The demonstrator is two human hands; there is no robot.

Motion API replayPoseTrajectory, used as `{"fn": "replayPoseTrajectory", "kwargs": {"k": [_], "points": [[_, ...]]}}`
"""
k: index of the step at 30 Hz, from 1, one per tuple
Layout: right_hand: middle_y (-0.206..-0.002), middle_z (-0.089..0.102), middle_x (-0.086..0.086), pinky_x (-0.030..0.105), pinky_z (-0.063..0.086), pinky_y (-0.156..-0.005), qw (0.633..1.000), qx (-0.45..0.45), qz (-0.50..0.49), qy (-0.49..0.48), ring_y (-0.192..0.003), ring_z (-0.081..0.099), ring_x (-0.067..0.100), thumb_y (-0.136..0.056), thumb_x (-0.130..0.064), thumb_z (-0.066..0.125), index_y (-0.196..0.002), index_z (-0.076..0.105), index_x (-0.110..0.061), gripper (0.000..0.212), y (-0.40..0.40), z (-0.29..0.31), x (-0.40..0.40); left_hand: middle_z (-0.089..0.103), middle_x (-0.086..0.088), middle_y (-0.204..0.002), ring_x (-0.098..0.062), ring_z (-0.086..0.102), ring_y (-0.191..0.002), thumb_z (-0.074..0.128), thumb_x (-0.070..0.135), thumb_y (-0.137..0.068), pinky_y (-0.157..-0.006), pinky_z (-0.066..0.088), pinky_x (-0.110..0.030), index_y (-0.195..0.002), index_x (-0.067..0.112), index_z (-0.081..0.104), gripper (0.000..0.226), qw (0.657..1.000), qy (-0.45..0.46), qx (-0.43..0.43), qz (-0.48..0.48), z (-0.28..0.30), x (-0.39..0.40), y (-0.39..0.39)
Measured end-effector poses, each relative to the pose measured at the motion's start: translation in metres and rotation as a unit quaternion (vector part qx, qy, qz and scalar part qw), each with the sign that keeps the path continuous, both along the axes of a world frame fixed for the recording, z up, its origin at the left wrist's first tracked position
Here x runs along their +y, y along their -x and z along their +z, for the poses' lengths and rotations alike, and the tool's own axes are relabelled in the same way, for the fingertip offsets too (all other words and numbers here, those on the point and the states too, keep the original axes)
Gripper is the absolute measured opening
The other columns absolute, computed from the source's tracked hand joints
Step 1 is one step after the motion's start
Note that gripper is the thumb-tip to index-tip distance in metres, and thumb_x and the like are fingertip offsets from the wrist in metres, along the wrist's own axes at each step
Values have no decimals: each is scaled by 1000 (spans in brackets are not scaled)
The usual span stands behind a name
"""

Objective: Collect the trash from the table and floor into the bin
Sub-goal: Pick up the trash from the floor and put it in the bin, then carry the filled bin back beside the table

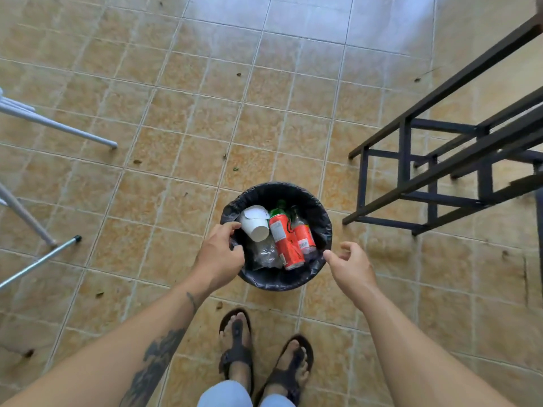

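Note:
A round bin [276, 282] lined with a black bag stands on the tiled floor just in front of my feet. Inside lie a white paper cup [255, 223], two orange bottles [286, 240] with green caps and some clear crumpled plastic [264, 254]. My left hand [219, 254] is at the bin's left rim, fingers curled on the edge of the black bag. My right hand [351, 267] is at the right rim, thumb and forefinger touching the bag's edge, the other fingers loosely bent.
A dark metal table frame [435, 168] stands to the right of the bin. White and grey metal legs [44, 124] reach in from the left. Small dry leaf bits [137, 162] are scattered over the floor tiles. My sandalled feet [264, 356] are below the bin.

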State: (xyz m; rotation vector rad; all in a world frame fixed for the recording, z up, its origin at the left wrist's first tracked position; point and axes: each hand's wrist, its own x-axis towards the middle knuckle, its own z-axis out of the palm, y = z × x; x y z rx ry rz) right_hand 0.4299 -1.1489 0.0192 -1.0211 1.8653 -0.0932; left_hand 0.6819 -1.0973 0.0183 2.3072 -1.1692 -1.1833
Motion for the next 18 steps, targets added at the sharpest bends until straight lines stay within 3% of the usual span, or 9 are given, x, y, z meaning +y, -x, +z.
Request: {"fn": "replayPoseTrajectory", "kwargs": {"k": [5,8,11,15,18], "points": [[-134,58,1,37,41,-98,998,10,3,56,-123,53,22,-90,-37,63,-138,47,-21,53,-3,-29,-31,43,2,-148,-17,44,-134,61,15,-85,-111,36,-33,-148,19,44,65,996,63,-47,-32,-42,-32,-8],[-142,52,-1,36,39,-98,995,20,19,99,-130,48,22,-91,-36,62,-140,44,-24,54,-8,-58,-49,34,-3,-158,-23,33,-145,61,24,-82,-119,29,-41,-152,20,37,74,994,66,-84,-37,-78,-44,-18],[-150,46,-1,38,36,-105,990,34,18,134,-138,41,23,-92,-35,60,-146,40,-23,59,-9,-90,-59,30,-6,-162,-25,27,-148,58,29,-81,-121,24,-41,-156,18,31,81,992,77,-101,-26,-113,-50,-22],[-148,50,0,36,36,-110,984,30,-3,177,-137,44,20,-94,-26,58,-146,44,-22,54,-2,-125,-64,31,-6,-162,-20,26,-150,53,29,-79,-120,18,-29,-156,15,32,81,992,106,-73,-14,-149,-54,-18],[-140,58,-6,23,38,-104,980,-7,-49,195,-129,52,11,-93,-17,58,-142,53,-26,49,-1,-152,-59,35,-4,-161,-16,29,-149,51,18,-80,-122,20,-29,-155,14,36,77,988,144,-49,-16,-172,-48,-16]]}}
